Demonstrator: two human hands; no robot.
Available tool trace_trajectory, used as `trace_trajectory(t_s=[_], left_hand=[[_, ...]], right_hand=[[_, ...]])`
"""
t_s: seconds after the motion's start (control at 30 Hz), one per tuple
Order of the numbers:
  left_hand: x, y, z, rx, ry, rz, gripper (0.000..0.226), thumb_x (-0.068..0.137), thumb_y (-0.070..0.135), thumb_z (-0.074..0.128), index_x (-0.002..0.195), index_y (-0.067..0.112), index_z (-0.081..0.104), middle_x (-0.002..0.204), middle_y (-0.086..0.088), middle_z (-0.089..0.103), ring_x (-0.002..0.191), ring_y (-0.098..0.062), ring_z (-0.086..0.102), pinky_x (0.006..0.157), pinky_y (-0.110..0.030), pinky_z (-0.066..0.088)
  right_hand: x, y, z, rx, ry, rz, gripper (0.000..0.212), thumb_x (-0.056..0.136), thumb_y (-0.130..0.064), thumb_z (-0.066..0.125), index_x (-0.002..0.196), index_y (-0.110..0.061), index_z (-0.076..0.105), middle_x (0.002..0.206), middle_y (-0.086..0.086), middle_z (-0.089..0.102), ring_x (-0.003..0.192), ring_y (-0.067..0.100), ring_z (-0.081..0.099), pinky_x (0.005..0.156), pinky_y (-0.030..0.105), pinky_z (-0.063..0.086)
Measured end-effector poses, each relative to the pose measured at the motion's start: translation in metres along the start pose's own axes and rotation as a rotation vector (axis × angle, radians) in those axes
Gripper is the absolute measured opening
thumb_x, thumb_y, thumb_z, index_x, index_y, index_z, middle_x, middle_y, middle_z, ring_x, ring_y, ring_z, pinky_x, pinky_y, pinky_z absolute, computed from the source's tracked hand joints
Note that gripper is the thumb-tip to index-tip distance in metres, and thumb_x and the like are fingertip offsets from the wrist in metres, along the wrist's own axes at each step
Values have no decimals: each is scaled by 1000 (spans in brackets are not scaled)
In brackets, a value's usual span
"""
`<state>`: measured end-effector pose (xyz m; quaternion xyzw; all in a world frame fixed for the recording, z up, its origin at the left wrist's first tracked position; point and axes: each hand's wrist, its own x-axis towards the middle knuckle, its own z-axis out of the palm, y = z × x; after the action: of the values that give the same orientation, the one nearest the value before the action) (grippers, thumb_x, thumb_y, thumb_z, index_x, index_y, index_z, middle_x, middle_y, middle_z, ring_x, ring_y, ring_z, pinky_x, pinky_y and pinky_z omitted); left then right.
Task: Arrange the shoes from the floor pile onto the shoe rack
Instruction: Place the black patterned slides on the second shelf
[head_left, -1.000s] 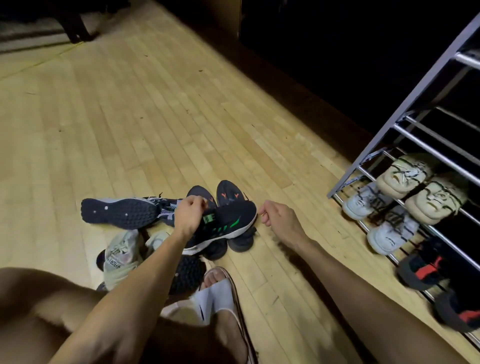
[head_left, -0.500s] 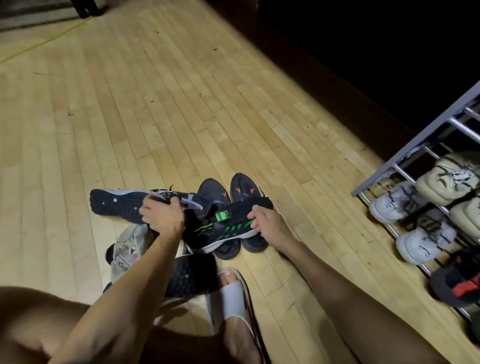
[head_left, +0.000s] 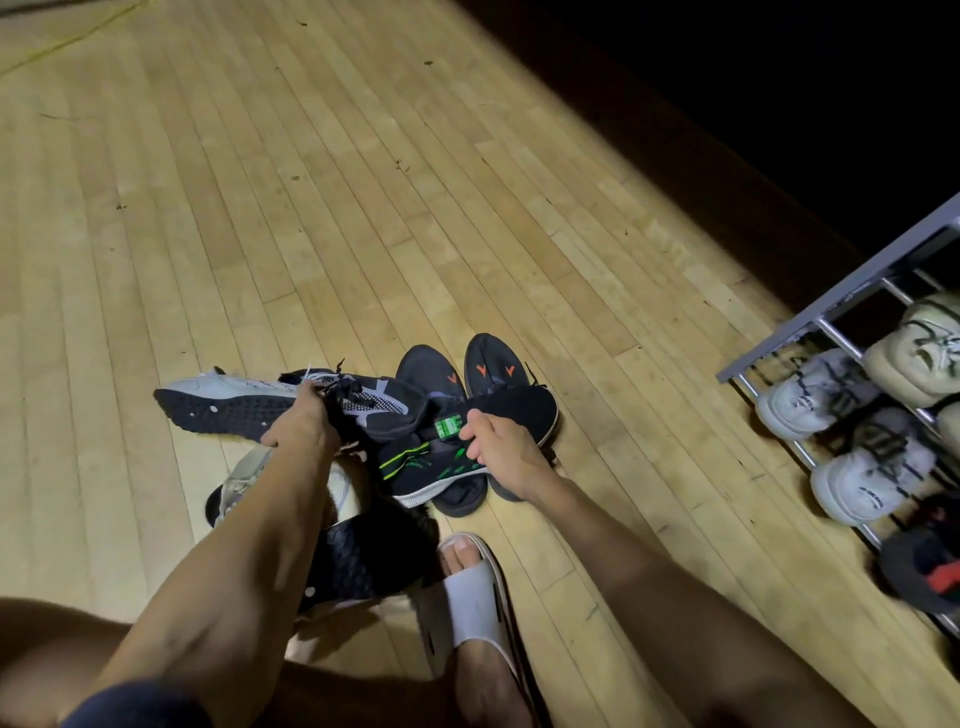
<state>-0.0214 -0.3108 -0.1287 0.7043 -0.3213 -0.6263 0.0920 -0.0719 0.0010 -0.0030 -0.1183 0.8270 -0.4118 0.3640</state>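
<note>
A pile of shoes lies on the wooden floor in front of me. My left hand grips a black and grey sneaker by its laces and tongue; the shoe lies on its side with the black sole showing. My right hand grips a black sneaker with green stripes near its collar. Behind them stand two black shoes with orange marks. A beige shoe and another black shoe lie under my left forearm. The metal shoe rack stands at the right.
The rack holds white sneakers, cream shoes and a black and red shoe. My foot in a white slide sandal rests beside the pile. Bare wooden floor stretches beyond the pile; a dark wall runs along the far right.
My left hand let go of the green-striped sneaker and took the black and grey one. My right hand reached in and took the green-striped sneaker. The view shifted left and down.
</note>
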Motion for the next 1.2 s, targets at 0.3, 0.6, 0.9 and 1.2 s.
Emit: trace_trajectory(t_s=[0.3, 0.6, 0.9, 1.2], left_hand=[[-97, 3, -20, -416, -135, 92, 31, 82, 41, 39, 93, 15, 51, 86, -6, 57, 69, -22, 58, 62, -38, 56], [-191, 4, -3, -472, -711, 110, 43, 69, 8, 39, 109, -1, 54, 104, -18, 57, 88, -28, 61, 66, -28, 61], [-258, -58, 31, 98, -1194, -27, 84, 47, 9, 70, 129, 5, 50, 113, -21, 65, 88, -38, 71, 64, -33, 60], [-303, -143, 49, 553, -1216, -196, 52, 77, 3, 34, 126, -2, 50, 118, -29, 60, 88, -44, 69, 60, -35, 61]], right_hand=[[-18, 10, -22, 8, 65, 12, 39, 99, -45, 32, 83, -29, 64, 82, 0, 67, 91, 26, 66, 92, 46, 51], [-41, -2, -44, 99, 138, -5, 42, 102, -45, 30, 88, -26, 66, 80, -1, 68, 77, 15, 60, 82, 36, 49], [-90, 4, -92, 202, 302, 4, 40, 98, -48, 34, 109, -19, 59, 95, -4, 62, 87, 20, 58, 80, 39, 47], [-149, 45, -148, 24, 522, -14, 46, 103, -43, 34, 143, -23, 46, 142, 8, 42, 130, 25, 44, 105, 32, 34]])
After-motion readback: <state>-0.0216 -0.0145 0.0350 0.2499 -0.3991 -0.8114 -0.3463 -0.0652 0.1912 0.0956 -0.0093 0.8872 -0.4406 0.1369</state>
